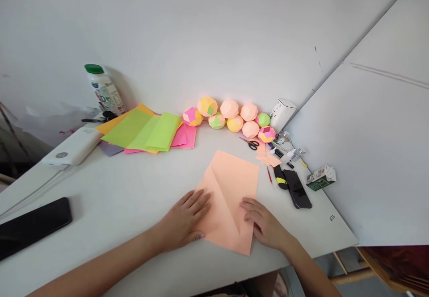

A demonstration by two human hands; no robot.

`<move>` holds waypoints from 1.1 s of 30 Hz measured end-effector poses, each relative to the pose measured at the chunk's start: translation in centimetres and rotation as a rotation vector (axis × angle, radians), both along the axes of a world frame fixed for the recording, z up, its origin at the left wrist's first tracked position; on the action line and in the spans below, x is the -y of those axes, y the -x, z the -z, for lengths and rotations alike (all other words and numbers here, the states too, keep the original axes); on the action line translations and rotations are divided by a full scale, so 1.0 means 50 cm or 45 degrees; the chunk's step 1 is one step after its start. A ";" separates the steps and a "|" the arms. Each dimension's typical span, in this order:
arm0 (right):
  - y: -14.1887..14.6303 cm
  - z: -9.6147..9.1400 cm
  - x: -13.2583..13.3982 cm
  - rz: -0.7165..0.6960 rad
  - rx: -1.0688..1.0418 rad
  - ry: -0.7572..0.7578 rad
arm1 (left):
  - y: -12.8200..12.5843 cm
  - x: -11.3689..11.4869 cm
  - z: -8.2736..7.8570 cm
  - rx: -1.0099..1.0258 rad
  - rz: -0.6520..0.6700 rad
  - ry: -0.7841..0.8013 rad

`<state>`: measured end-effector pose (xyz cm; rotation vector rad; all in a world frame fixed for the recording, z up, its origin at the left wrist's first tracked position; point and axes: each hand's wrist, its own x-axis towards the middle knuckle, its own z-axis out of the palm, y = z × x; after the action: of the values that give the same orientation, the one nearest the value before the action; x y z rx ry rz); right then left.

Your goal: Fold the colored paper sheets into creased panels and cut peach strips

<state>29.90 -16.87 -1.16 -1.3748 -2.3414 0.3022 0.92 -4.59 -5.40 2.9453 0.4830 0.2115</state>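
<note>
A sheet of peach paper [239, 178] lies on the white table in front of me, with a diagonal crease running down its middle. My left hand [186, 219] rests flat on the sheet's left edge, fingers stretched out and thumb apart near the lower edge. On the opposite edge is my right hand [264, 223], its fingers lightly bent over the paper and nothing gripped in them. Both palms face down.
Several folded paper balls [229, 109] line the wall. Coloured paper sheets [144, 129] lie at back left beside a bottle [105, 91] and a white device [75, 145]. Scissors [252, 144], a phone [297, 189] and a carton [321, 177] are right; another phone [36, 225] is left.
</note>
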 end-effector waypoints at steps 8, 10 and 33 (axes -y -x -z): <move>0.057 -0.003 0.019 -0.201 0.200 -0.090 | 0.009 0.041 -0.013 0.012 -0.174 -0.041; 0.062 -0.003 0.016 -0.216 0.187 -0.071 | 0.003 0.048 -0.021 -0.004 -0.161 -0.012; 0.092 -0.125 -0.145 0.113 0.254 0.363 | 0.031 -0.044 -0.098 0.240 -0.633 1.278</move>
<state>25.28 -9.61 5.10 -1.7080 -2.4601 0.5094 -0.62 -2.39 -0.52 1.7871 0.9404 0.2109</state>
